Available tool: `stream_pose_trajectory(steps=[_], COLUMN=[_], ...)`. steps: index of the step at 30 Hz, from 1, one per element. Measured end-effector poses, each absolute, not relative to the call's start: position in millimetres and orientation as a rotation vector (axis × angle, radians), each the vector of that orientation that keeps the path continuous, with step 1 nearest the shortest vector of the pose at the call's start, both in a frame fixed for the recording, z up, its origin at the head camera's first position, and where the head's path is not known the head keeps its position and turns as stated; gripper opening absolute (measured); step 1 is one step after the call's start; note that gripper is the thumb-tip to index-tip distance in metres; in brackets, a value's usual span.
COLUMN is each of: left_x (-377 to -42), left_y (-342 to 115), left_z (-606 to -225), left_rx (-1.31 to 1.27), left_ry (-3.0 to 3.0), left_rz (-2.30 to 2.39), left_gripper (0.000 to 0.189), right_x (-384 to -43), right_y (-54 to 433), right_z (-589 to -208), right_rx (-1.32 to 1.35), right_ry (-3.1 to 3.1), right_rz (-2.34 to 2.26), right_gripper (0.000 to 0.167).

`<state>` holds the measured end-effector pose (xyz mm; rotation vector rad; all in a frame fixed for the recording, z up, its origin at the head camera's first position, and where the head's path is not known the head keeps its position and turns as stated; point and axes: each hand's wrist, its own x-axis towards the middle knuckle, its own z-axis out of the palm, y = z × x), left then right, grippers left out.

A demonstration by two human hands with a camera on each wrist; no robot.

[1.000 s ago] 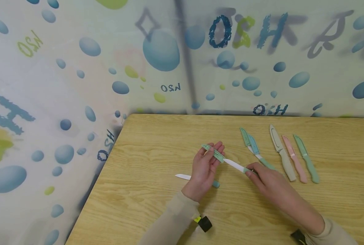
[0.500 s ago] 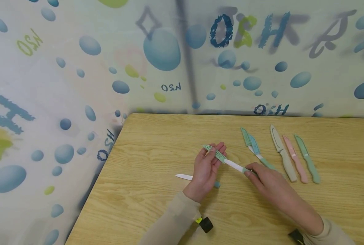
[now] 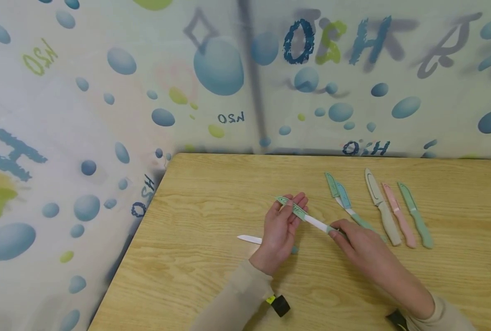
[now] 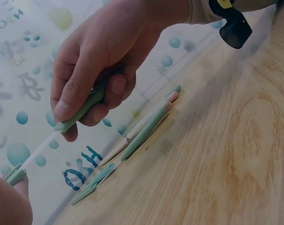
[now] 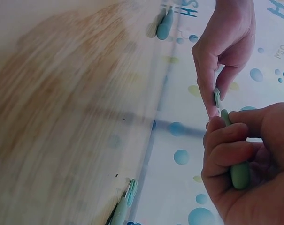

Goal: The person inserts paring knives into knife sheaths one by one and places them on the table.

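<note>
My left hand (image 3: 277, 234) pinches a pale green blade sheath (image 3: 299, 212) between thumb and fingers, some fingertips extended beyond it. My right hand (image 3: 367, 253) grips the green handle (image 4: 88, 107) of a small knife, thumb along its front end. The knife's white blade (image 3: 316, 224) runs into the sheath's open end, its tip hidden inside. Both are held above the table. Under my left hand lies another knife, its bare white blade (image 3: 248, 239) sticking out on the left and its blue handle mostly covered.
On the wooden table (image 3: 195, 197), right of my hands, lie a green-handled knife (image 3: 362, 221), a blue sheath (image 3: 342, 195) and a green sheath (image 3: 331, 185), close together. Farther right, sheathed beige (image 3: 387, 223), pink (image 3: 403, 225) and green (image 3: 420, 227) knives lie side by side. A patterned backdrop (image 3: 212, 133) stands behind.
My left hand has moved slightly right with the sheath, which now covers more of the blade. The right hand has stayed nearly still.
</note>
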<state>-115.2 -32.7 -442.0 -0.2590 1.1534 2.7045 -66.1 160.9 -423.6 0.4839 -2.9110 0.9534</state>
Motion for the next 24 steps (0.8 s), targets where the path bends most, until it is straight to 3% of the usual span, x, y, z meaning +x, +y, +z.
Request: stream_pose_trajectory(steps=[24], left_x=[-113.7], left_y=[-29.2], left_z=[-442.1], left_rx=[-0.248], left_ry=[1.133], left_rz=[2.711], left_gripper=[0.036], right_x=[-69.7], right_y=[151.7], right_z=[-417.9], right_rx=[0.482], right_ry=[-2.929], right_rz=[0.963], right_gripper=[0.013])
